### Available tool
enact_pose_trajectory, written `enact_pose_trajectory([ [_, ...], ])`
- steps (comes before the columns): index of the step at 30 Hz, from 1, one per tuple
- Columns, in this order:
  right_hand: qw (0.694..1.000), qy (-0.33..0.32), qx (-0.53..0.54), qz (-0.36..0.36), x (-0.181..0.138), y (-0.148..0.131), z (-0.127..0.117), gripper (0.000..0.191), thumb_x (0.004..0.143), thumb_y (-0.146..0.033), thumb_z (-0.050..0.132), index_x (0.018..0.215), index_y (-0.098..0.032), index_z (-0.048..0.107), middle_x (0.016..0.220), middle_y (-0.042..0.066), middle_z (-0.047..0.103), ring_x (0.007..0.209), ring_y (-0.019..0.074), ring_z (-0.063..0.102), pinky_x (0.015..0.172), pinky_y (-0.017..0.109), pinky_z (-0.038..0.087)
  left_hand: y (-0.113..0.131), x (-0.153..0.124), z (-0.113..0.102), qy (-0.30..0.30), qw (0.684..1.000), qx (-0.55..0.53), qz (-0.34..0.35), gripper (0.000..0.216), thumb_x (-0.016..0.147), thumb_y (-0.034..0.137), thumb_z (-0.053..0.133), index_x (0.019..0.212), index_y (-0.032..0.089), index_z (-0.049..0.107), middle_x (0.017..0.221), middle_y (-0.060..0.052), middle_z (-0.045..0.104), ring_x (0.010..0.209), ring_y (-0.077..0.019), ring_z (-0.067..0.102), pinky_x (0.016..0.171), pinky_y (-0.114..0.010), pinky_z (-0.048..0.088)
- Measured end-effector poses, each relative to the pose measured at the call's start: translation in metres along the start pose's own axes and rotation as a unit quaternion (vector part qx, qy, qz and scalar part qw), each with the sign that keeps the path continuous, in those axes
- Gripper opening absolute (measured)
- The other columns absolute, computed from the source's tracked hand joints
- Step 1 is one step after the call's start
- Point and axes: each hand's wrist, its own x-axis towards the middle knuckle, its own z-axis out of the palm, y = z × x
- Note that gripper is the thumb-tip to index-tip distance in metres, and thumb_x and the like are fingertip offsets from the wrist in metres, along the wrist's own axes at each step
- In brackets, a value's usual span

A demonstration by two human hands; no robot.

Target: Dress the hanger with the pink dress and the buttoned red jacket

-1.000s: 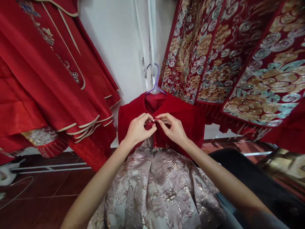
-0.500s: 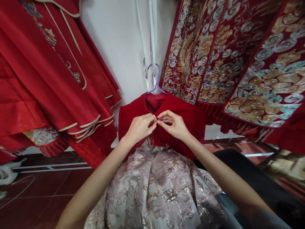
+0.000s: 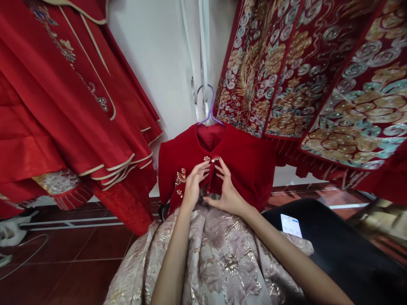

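A red velvet jacket (image 3: 248,156) hangs from a purple hanger (image 3: 210,111), its front edges meeting at a jewelled clasp (image 3: 214,160) below the collar. My right hand (image 3: 227,188) has its thumb spread away from the fingers, with the fingertips at the clasp. Just left of the front opening, my left hand (image 3: 194,183) lies against the velvet with fingers stretched out. A beaded ornament (image 3: 181,176) decorates the jacket beside it. Lower down, the front edges part between my hands. Pale brocade fabric with metallic flowers (image 3: 229,258) spreads below the jacket.
Red garments with cream piping (image 3: 104,140) hang at left. A heavily embroidered red garment (image 3: 286,76) hangs at right. White rack poles (image 3: 203,51) stand behind. A phone (image 3: 290,225) lies on a black seat (image 3: 337,250) at lower right.
Both hands have come off their pinch at the clasp and moved down, fingers now stretched out. The clasp and beaded ornament are uncovered. The phone on the seat has come into view.
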Motion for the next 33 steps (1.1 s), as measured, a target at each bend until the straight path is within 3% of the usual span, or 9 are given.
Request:
enact_pose_trajectory([
  [3, 0.995, 0.041, -0.095, -0.002, -0.011, 0.008, 0.005, 0.087, 0.079, -0.017, 0.059, 0.148, -0.023, 0.007, 0.154, 0.015, 0.012, 0.142, 0.0318, 0.019, 0.110, 0.055, 0.034, -0.008, -0.008, 0.004, 0.008, 0.995, -0.100, -0.027, 0.039, 0.086, 0.031, 0.041, 0.119, 0.021, 0.059, 0.132, -0.007, 0.057, 0.125, -0.0213, 0.050, 0.108, -0.039, 0.036],
  [6, 0.987, 0.110, -0.111, 0.029, -0.017, 0.013, 0.011, 0.068, 0.081, -0.016, 0.054, 0.142, -0.024, 0.024, 0.140, 0.015, 0.034, 0.129, 0.0293, 0.039, 0.100, 0.051, 0.045, -0.009, -0.011, 0.007, -0.007, 0.986, -0.163, -0.041, 0.043, 0.086, 0.032, 0.040, 0.123, 0.019, 0.056, 0.136, -0.009, 0.054, 0.129, -0.0218, 0.046, 0.113, -0.040, 0.029],
  [12, 0.990, 0.087, -0.107, 0.013, -0.026, 0.018, 0.023, 0.072, 0.072, -0.027, 0.070, 0.132, -0.022, 0.031, 0.117, 0.015, 0.044, 0.105, 0.0300, 0.050, 0.083, 0.048, 0.052, -0.007, -0.014, 0.009, -0.025, 0.980, -0.194, -0.045, 0.046, 0.086, 0.037, 0.037, 0.122, 0.017, 0.058, 0.138, -0.010, 0.052, 0.133, -0.0235, 0.042, 0.115, -0.041, 0.025],
  [16, 0.984, 0.150, -0.036, 0.091, -0.023, 0.019, 0.025, 0.047, 0.082, -0.019, 0.054, 0.125, -0.022, 0.036, 0.115, 0.012, 0.050, 0.102, 0.0245, 0.054, 0.087, 0.043, 0.049, -0.010, -0.015, 0.012, -0.033, 0.977, -0.207, -0.034, 0.047, 0.088, 0.037, 0.036, 0.123, 0.015, 0.058, 0.138, -0.011, 0.051, 0.133, -0.0236, 0.042, 0.116, -0.041, 0.023],
  [20, 0.967, 0.189, 0.086, 0.148, -0.018, -0.002, 0.014, 0.033, 0.079, -0.016, 0.057, 0.108, -0.023, 0.042, 0.093, 0.003, 0.054, 0.083, 0.0174, 0.058, 0.074, 0.031, 0.050, -0.022, -0.014, 0.015, -0.001, 0.982, -0.188, -0.013, 0.045, 0.091, 0.036, 0.037, 0.128, 0.016, 0.054, 0.143, -0.009, 0.046, 0.136, -0.0208, 0.037, 0.117, -0.039, 0.020],
  [22, 0.970, 0.166, 0.121, 0.131, -0.016, -0.018, 0.008, 0.026, 0.079, -0.015, 0.058, 0.099, -0.023, 0.045, 0.087, 0.000, 0.053, 0.077, 0.0143, 0.056, 0.069, 0.027, 0.047, -0.026, -0.013, 0.016, 0.020, 0.988, -0.150, -0.003, 0.046, 0.092, 0.036, 0.038, 0.131, 0.018, 0.051, 0.145, -0.007, 0.044, 0.137, -0.0196, 0.034, 0.118, -0.038, 0.018],
  [25, 0.984, 0.060, 0.145, 0.089, -0.014, -0.038, 0.001, 0.016, 0.079, -0.013, 0.058, 0.090, -0.022, 0.050, 0.084, -0.001, 0.053, 0.073, 0.0119, 0.053, 0.067, 0.025, 0.045, -0.027, -0.015, 0.017, 0.035, 0.997, -0.075, -0.008, 0.047, 0.093, 0.038, 0.038, 0.135, 0.020, 0.048, 0.146, -0.005, 0.043, 0.139, -0.0187, 0.032, 0.118, -0.037, 0.017],
  [28, 0.983, -0.027, 0.164, 0.074, -0.013, -0.044, 0.002, 0.024, 0.077, -0.012, 0.061, 0.098, -0.022, 0.054, 0.092, 0.001, 0.055, 0.079, 0.0126, 0.055, 0.074, 0.026, 0.047, -0.026, -0.016, 0.016, 0.058, 0.998, -0.026, -0.015, 0.045, 0.094, 0.040, 0.036, 0.132, 0.022, 0.051, 0.144, -0.003, 0.046, 0.137, -0.0188, 0.034, 0.116, -0.035, 0.020],
  [33, 0.982, -0.044, 0.155, 0.095, -0.015, -0.033, 0.010, 0.026, 0.080, -0.016, 0.062, 0.104, -0.022, 0.055, 0.095, 0.003, 0.056, 0.084, 0.0139, 0.057, 0.078, 0.029, 0.050, -0.031, -0.020, 0.014, 0.118, 0.992, 0.038, 0.018, 0.034, 0.090, 0.035, 0.044, 0.115, 0.020, 0.061, 0.122, -0.006, 0.063, 0.116, -0.0198, 0.056, 0.103, -0.034, 0.039],
])
